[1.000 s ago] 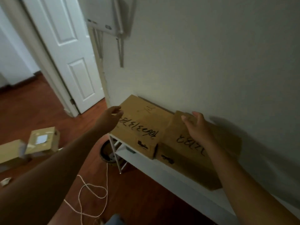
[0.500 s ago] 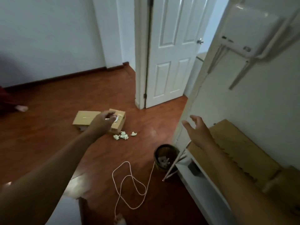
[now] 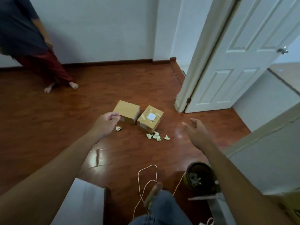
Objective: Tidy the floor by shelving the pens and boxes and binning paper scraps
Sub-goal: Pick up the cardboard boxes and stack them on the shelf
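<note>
Two cardboard boxes lie side by side on the wooden floor: a plain box (image 3: 126, 112) and a box with a white label (image 3: 150, 119). Crumpled paper scraps lie in front of them: one scrap (image 3: 118, 128) at the left and a small cluster (image 3: 155, 136) at the right. My left hand (image 3: 107, 122) hovers just left of the plain box, fingers curled in, with nothing visible in it. My right hand (image 3: 196, 132) is held out right of the labelled box, palm inward and fingers apart, empty. A dark round bin (image 3: 199, 177) with scraps inside stands near my right forearm.
Another person (image 3: 32, 46) stands barefoot at the back left. A white door (image 3: 243, 62) stands open at the right. A white cord (image 3: 146, 181) loops on the floor by my foot (image 3: 155, 192). The white shelf's corner (image 3: 215, 202) and a shelved box (image 3: 290, 203) are at the bottom right.
My view has swung left from the shelf to the floor. Both hands have come off the shelved boxes and now reach towards the two boxes on the floor.
</note>
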